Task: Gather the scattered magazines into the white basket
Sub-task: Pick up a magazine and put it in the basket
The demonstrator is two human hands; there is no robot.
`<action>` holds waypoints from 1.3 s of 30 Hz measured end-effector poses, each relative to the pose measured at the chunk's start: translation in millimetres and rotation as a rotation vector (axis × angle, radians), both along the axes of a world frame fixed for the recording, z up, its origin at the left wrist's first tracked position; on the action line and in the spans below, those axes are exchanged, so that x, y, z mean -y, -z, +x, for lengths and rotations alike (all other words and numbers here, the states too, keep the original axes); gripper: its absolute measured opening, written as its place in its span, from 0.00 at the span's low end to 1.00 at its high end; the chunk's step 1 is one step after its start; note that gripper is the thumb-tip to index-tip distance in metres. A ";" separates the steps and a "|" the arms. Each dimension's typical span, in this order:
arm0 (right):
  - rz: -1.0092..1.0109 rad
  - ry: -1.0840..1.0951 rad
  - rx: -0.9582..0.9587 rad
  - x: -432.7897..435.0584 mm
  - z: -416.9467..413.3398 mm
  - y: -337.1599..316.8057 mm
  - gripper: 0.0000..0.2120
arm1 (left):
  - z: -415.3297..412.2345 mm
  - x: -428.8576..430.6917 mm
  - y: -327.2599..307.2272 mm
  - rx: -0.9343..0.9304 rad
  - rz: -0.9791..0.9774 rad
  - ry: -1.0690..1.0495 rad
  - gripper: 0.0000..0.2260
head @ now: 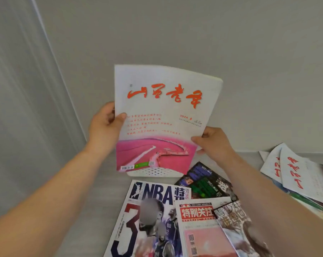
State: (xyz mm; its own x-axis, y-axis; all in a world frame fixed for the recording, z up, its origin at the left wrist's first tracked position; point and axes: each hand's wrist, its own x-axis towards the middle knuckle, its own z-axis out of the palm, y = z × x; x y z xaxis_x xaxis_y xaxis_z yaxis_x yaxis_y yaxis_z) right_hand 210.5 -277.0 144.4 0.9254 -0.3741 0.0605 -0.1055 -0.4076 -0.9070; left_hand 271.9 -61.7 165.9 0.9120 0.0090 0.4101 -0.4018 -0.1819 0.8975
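Both hands, left hand [106, 120] and right hand [213, 140], held a pink-and-white magazine [164, 115] upright over the white basket [155, 172]; other magazines [153, 219] lay scattered on the surface [94, 191].

Bright, even light; soft focus, wide-angle bend at edges.

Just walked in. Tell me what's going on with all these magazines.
A person holds a white-and-pink magazine upright with both hands, the left hand on its left edge and the right hand at its lower right corner. It hangs right above the white basket, whose rim peeks out below it. An NBA magazine, several others beside it and a small pile to the right lie outside the basket.
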 end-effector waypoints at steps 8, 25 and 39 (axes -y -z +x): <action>-0.056 0.167 0.083 2.2 63.8 -0.5 0.09 | 68.2 12.1 5.0 -0.003 -0.006 -0.083 0.13; 0.006 0.205 -0.153 13.9 128.6 82.2 0.10 | 135.9 25.4 81.3 -0.253 0.162 -0.104 0.11; -0.023 0.287 -0.056 29.3 168.6 88.9 0.12 | 175.7 34.8 104.3 -0.335 0.343 -0.239 0.12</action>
